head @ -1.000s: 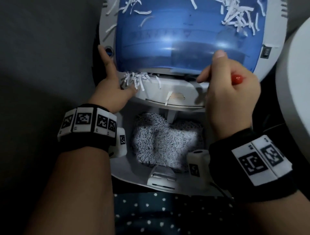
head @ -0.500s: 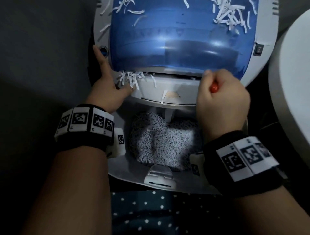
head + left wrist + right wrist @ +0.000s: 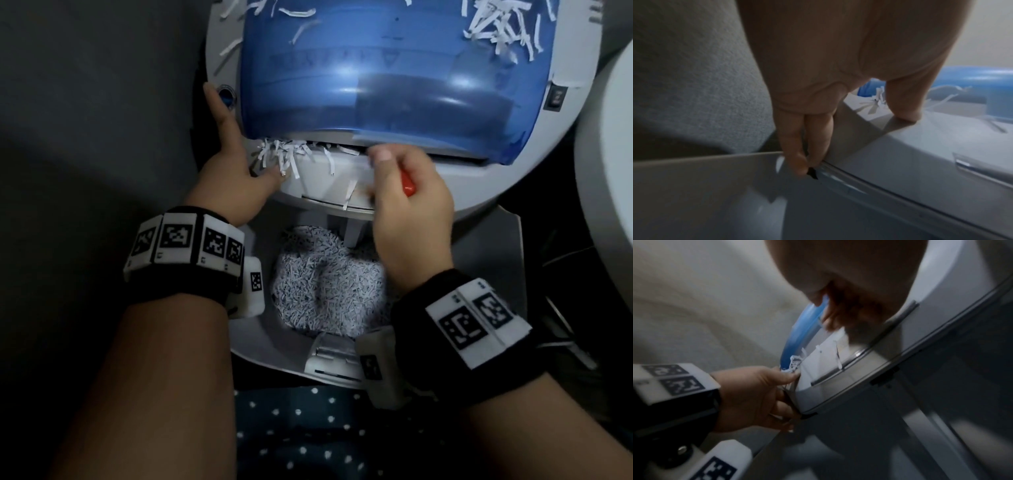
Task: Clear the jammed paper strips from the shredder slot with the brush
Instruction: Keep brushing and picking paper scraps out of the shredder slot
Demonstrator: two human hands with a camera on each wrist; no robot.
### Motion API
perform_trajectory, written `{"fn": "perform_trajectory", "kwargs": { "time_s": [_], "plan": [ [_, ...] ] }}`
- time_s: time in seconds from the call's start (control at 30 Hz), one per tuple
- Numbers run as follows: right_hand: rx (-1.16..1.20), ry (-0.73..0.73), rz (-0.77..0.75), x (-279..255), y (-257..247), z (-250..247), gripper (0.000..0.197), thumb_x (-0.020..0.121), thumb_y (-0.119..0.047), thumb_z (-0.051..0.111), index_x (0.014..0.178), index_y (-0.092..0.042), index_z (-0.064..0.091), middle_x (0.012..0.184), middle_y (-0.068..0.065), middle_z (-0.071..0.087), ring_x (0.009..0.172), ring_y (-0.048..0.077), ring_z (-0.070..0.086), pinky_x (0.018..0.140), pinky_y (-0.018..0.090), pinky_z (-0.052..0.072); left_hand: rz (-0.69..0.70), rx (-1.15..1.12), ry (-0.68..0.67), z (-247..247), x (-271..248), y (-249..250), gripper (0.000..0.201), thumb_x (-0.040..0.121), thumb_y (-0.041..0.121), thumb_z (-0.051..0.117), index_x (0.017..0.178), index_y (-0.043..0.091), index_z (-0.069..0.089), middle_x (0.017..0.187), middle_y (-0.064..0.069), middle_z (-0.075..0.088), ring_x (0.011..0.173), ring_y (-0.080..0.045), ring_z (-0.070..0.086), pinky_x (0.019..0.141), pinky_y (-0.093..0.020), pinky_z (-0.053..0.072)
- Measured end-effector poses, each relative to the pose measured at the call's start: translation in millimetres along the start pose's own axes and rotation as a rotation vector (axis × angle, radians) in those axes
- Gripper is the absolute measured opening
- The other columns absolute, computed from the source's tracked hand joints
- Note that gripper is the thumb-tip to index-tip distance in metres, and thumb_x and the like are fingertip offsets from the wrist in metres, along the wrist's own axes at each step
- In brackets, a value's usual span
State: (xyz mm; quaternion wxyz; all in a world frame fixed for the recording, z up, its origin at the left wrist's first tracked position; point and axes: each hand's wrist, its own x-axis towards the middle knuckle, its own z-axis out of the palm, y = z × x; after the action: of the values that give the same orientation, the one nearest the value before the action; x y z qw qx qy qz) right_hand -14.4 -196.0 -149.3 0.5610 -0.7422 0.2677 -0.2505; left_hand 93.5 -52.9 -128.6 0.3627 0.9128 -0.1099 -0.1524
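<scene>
The shredder has a white body [image 3: 342, 178] and a blue see-through cover [image 3: 394, 68]. A clump of white paper strips [image 3: 284, 157] hangs from the left end of its slot [image 3: 339, 150]; the clump [image 3: 795, 363] also shows in the right wrist view. My right hand [image 3: 407, 212] grips the brush by its red handle [image 3: 407, 183] at the middle of the slot; the bristles are hidden. My left hand [image 3: 233, 178] braces the shredder's left edge. Its thumb [image 3: 904, 104] presses on top beside the strips and its straight fingers [image 3: 795, 146] lie down the side.
Below the shredder head, the open bin [image 3: 260, 342] holds a heap of shreds [image 3: 325, 291]. Loose strips [image 3: 496, 27] lie on the cover. A white round object [image 3: 609, 171] stands close on the right. Polka-dot fabric [image 3: 308, 428] is nearest me and grey fabric [image 3: 85, 102] lies to the left.
My right hand has slid the brush leftward along the slot, from its right end toward the middle. The left hand has kept its place on the shredder's edge.
</scene>
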Motion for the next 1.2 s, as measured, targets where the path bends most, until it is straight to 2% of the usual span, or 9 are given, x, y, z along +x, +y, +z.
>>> {"fn": "perform_trajectory", "kwargs": {
  "time_s": [0.07,0.23,0.43,0.57,0.73,0.87,1.0,1.1,1.2],
  "plan": [
    [0.068,-0.109,-0.010,-0.6,-3.9,-0.3,0.018,0.095,-0.032,0.053,0.085,-0.032,0.067,0.067,-0.009,0.060,0.062,0.005,0.051,0.063,0.023,0.042,0.000,-0.003,-0.003,0.2,-0.2,0.5,0.103,0.098,0.019,0.059,0.151,0.021,-0.030,0.154,0.007,0.032,0.105,-0.001,0.031,0.083,-0.004,0.023],
    [0.054,0.156,0.039,1.5,1.9,4.2,0.014,0.097,-0.025,0.055,0.086,-0.031,0.061,0.082,-0.011,0.061,0.071,0.001,0.053,0.072,0.018,0.044,0.003,-0.007,0.001,-1.1,-0.9,-0.1,0.103,0.098,0.019,0.059,0.151,0.021,-0.029,0.151,0.001,0.037,0.101,0.000,0.033,0.076,0.000,0.022],
    [0.150,-0.209,-0.024,-3.0,-8.4,12.2,0.020,0.096,-0.026,0.054,0.093,-0.021,0.072,0.069,-0.010,0.063,0.063,0.007,0.054,0.064,0.026,0.043,-0.007,-0.003,0.004,-1.0,-1.5,1.8,0.103,0.098,0.018,0.059,0.151,0.021,-0.030,0.155,-0.003,0.035,0.110,-0.004,0.040,0.076,-0.002,0.022],
    [0.221,0.083,0.057,3.5,-9.2,12.7,0.021,0.088,-0.026,0.052,0.073,-0.027,0.067,0.066,-0.010,0.063,0.066,0.014,0.056,0.065,0.034,0.045,-0.005,-0.013,-0.002,-1.5,1.1,-1.1,0.103,0.099,0.019,0.059,0.150,0.022,-0.031,0.153,-0.003,0.040,0.106,-0.007,0.044,0.076,-0.003,0.023],
    [0.115,-0.206,-0.068,-7.2,-18.5,21.3,0.031,0.098,-0.033,0.051,0.085,-0.015,0.072,0.063,0.003,0.062,0.064,0.023,0.058,0.066,0.038,0.050,0.024,-0.008,-0.035,-1.1,2.3,-3.3,0.107,0.098,0.024,0.061,0.150,0.018,-0.032,0.156,-0.001,0.033,0.098,0.011,0.030,0.077,0.000,0.018],
    [0.249,-0.003,-0.043,3.6,-27.1,12.4,0.039,0.097,-0.035,0.048,0.071,-0.016,0.070,0.051,-0.003,0.052,0.051,0.013,0.048,0.058,0.028,0.039,0.024,0.006,-0.036,-1.0,3.6,-4.6,0.108,0.098,0.025,0.062,0.150,0.019,-0.032,0.157,-0.004,0.031,0.117,0.000,0.037,0.079,-0.002,0.017],
    [0.121,-0.136,-0.063,1.0,-23.5,15.4,0.037,0.097,-0.036,0.050,0.069,-0.022,0.069,0.049,-0.009,0.053,0.052,0.013,0.051,0.058,0.030,0.040,0.040,-0.027,-0.066,-1.2,8.4,-8.2,0.114,0.095,0.029,0.065,0.147,0.022,-0.036,0.156,0.008,0.035,0.109,0.004,0.039,0.093,-0.009,0.026],
    [0.218,-0.054,-0.062,3.9,-30.8,13.9,0.042,0.095,-0.028,0.049,0.059,-0.015,0.065,0.044,-0.013,0.049,0.050,0.005,0.046,0.060,0.025,0.035,0.046,-0.024,-0.095,-3.0,10.5,-12.0,0.125,0.089,0.026,0.074,0.146,0.021,-0.038,0.155,0.014,0.030,0.113,0.005,0.039,0.091,-0.007,0.027],
    [0.238,-0.102,-0.190,4.3,-35.8,20.4,0.037,0.099,-0.028,0.050,0.071,-0.015,0.069,0.052,-0.016,0.054,0.056,0.003,0.051,0.062,0.027,0.041,0.065,-0.024,-0.109,-3.0,11.9,-16.8,0.135,0.082,0.022,0.081,0.146,0.018,-0.038,0.151,0.014,0.031,0.121,0.004,0.043,0.093,-0.009,0.029]
  ]
}}
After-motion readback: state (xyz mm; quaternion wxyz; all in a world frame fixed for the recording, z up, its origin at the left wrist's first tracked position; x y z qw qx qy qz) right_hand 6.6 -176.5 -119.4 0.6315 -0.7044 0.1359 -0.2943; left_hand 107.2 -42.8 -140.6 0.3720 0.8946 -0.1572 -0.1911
